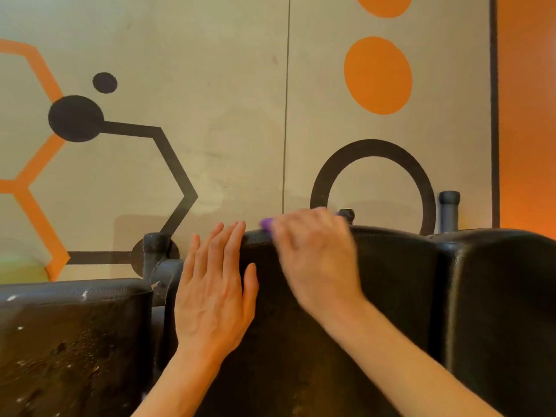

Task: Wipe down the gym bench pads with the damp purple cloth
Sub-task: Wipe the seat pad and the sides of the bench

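Observation:
A black bench pad (pixel 391 281) rises in front of me, its top edge near the wall. My right hand (pixel 313 254) lies over that top edge, blurred, pressing the purple cloth (pixel 266 224) against it; only a small purple bit shows past the fingers. My left hand (pixel 215 284) rests flat with fingers apart on the pad's left side, holding nothing.
A worn black pad (pixel 72 341) with white flecks stands at the left, another black pad (pixel 505 296) at the right. Grey frame posts (pixel 449 210) stick up behind them. A beige wall with orange and black shapes (pixel 377 75) is close behind.

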{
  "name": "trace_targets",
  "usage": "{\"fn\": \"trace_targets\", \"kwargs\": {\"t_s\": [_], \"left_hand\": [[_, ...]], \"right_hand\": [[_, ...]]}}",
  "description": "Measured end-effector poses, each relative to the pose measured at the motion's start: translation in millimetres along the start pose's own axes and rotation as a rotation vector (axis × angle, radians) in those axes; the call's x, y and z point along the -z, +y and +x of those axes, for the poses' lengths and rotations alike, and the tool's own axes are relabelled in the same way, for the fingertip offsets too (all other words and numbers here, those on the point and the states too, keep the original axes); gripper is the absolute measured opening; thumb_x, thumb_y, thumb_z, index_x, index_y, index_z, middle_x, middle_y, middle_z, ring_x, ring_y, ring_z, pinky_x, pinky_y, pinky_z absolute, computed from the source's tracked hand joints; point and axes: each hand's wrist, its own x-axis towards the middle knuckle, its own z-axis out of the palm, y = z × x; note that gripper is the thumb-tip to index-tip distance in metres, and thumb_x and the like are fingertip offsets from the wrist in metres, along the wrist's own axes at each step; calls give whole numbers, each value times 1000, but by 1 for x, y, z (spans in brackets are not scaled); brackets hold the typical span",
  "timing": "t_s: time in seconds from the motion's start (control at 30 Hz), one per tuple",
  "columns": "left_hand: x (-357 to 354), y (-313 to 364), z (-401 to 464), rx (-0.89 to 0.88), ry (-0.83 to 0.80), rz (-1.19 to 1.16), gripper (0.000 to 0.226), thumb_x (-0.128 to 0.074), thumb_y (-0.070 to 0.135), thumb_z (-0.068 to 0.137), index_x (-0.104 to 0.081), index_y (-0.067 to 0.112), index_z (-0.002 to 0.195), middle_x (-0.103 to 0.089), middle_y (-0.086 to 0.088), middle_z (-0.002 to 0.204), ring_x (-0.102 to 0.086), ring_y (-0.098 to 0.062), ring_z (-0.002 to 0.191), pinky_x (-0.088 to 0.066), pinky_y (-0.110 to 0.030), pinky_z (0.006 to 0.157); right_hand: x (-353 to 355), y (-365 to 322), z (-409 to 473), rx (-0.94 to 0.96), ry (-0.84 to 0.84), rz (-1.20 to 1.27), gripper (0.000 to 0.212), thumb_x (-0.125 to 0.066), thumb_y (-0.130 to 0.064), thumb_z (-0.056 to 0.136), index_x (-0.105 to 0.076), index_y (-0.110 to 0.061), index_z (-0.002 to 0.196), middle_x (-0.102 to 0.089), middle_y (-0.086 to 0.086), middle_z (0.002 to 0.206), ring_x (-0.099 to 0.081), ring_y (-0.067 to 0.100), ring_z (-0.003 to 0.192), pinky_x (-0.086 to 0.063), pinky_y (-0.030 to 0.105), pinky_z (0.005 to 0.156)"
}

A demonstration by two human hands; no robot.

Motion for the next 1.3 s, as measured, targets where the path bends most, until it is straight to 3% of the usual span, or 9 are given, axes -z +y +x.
{"fn": "trace_targets", "kwargs": {"t_s": [0.13, 0.3, 0.4, 0.5, 0.67, 0.87, 1.07, 1.2, 1.3], "left_hand": [[0, -2, 0, -12, 5, -3, 58, -35, 37, 97, -34, 12, 148, -45, -9, 143, -33, -22, 140, 1, -30, 124], [-3, -3, -1, -15, 23, -19, 58, -35, 37, 97, -32, 12, 149, -45, -10, 146, -34, -23, 141, 1, -31, 124], [-4, -4, -2, -32, 14, -1, 58, -33, 37, 99, -30, 9, 150, -42, -12, 150, -32, -23, 143, -1, -33, 124], [-3, -5, -1, -50, 38, -34, 60, -34, 37, 100, -25, 9, 152, -34, -11, 156, -21, -21, 148, 0, -33, 124], [2, -12, -30, 117, 81, -163, 68, -31, 38, 99, -8, 11, 157, -7, -5, 165, -2, -19, 154, 0, -34, 125], [-16, -23, -58, 220, 87, -166, 71, -33, 39, 99, -4, 9, 157, -7, -9, 164, -10, -20, 151, -6, -27, 122], [-19, -23, -59, 257, 53, -113, 73, -32, 40, 97, -7, 5, 156, -15, -14, 162, -21, -26, 148, -21, -43, 115], [-22, -26, -59, 227, 51, -117, 73, -31, 39, 98, -5, 2, 155, -14, -18, 162, -21, -29, 148, -19, -38, 122], [-21, -26, -60, 234, 49, -126, 75, -32, 40, 97, -6, 0, 155, -17, -20, 160, -23, -29, 145, -22, -40, 120]], "right_hand": [[11, 30, -10, 123, -108, 103, 38, -28, -45, 101, -54, -35, 127, -58, -18, 123, -47, -2, 118, -30, 21, 105], [13, 56, -36, -282, 139, 138, 38, -32, -39, 101, -55, -30, 130, -57, -9, 132, -42, 2, 128, -28, 35, 115], [-22, -17, -28, 5, 123, 56, 36, -42, -33, 100, -57, -20, 130, -58, -4, 132, -47, 12, 128, -32, 38, 113], [-13, 3, -23, 209, -8, -1, 39, -43, -35, 99, -50, -20, 135, -54, -4, 137, -45, 11, 131, -32, 36, 113], [4, 40, -40, -184, 134, 160, 41, -40, -36, 99, -51, -22, 136, -52, -7, 139, -37, 7, 136, -26, 40, 117], [-29, -43, -17, 337, -21, 22, 38, -44, -32, 98, -55, -18, 131, -57, -2, 132, -47, 14, 127, -31, 33, 113], [-3, 13, -36, -56, 100, 115, 40, -44, -34, 98, -50, -20, 135, -52, -5, 139, -39, 10, 136, -24, 33, 117], [-41, -67, -20, 279, 16, 37, 36, -44, -31, 98, -59, -17, 128, -60, -1, 131, -48, 16, 128, -30, 36, 114], [-23, -42, -14, 406, -113, -10, 40, -41, -37, 99, -54, -22, 133, -55, -3, 137, -46, 12, 131, -33, 33, 114]]}}
